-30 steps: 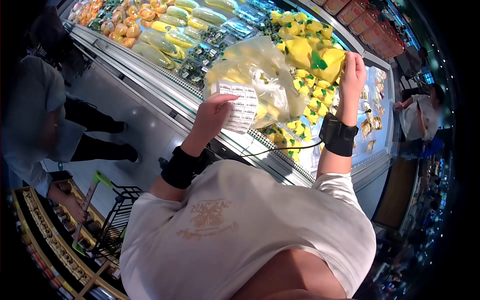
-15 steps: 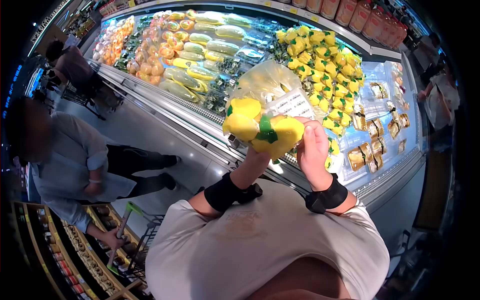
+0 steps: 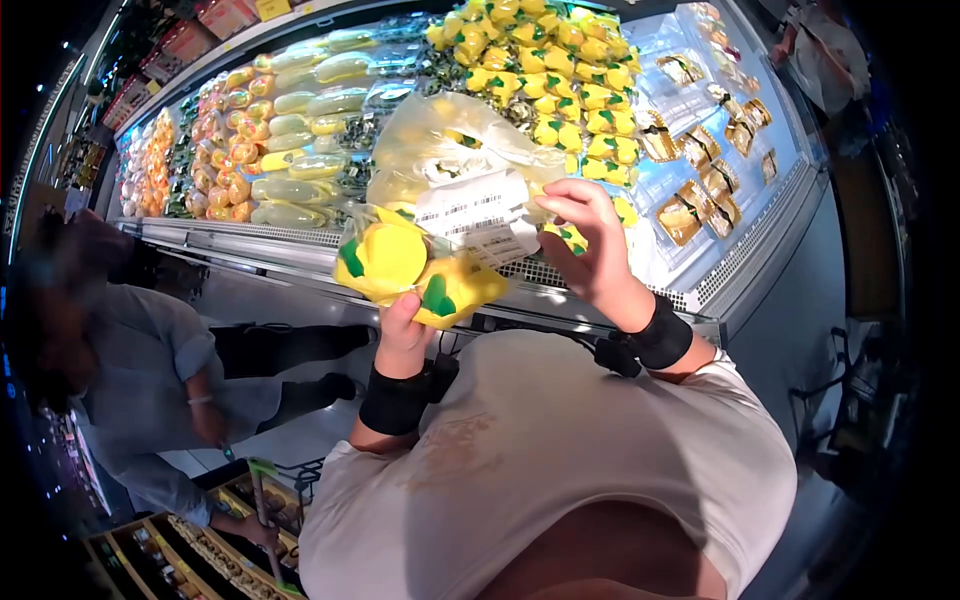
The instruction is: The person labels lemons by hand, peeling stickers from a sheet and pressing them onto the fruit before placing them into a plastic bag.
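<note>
Yellow packages with green parts (image 3: 393, 255) are in my left hand (image 3: 402, 335), whose thumb presses on their lower edge. Behind them a clear plastic bag (image 3: 430, 135) bulges upward, with white barcode labels (image 3: 475, 208) on it. My right hand (image 3: 590, 245) is raised at the right side of the bag, its fingers apart and slightly curled, with nothing held in it. Beyond the bag, many similar yellow packages (image 3: 605, 98) lie in the chilled display.
Wrapped long vegetables (image 3: 295, 165) and bagged round produce (image 3: 235, 150) fill the display's left. Packs in gold trays (image 3: 685, 212) lie right. At left, a person (image 3: 150, 350) holds a cart handle (image 3: 265, 515). Another person (image 3: 825, 60) stands far right.
The yellow packages and bag have moved left with my left hand. My right hand has let go of them and opened. The view has turned, shifting the display leftward.
</note>
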Demonstrator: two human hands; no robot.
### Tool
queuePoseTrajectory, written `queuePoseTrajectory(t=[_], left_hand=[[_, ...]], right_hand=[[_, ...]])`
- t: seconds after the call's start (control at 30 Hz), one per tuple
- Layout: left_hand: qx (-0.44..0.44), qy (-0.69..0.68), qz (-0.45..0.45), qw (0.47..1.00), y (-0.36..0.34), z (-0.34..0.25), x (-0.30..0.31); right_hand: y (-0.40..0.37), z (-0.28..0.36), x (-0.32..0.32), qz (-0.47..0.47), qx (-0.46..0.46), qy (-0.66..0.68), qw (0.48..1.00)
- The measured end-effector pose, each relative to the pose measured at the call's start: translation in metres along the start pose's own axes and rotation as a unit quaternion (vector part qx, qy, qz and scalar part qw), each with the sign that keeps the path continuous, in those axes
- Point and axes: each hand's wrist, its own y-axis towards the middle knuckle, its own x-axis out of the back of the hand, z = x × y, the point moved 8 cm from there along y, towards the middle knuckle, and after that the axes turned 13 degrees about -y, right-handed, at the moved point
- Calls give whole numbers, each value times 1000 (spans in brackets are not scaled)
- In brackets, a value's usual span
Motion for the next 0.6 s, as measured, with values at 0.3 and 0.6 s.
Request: queuePoseTrajectory(t=[0.3,0.6], left_hand=[[99,235,49,966,-23,68,-25],[170,292,139,931,-28,132,-44]], right_hand=[[-68,-51,34,69,-102,35,992],[-161,-78,62,93,-296,193,931]])
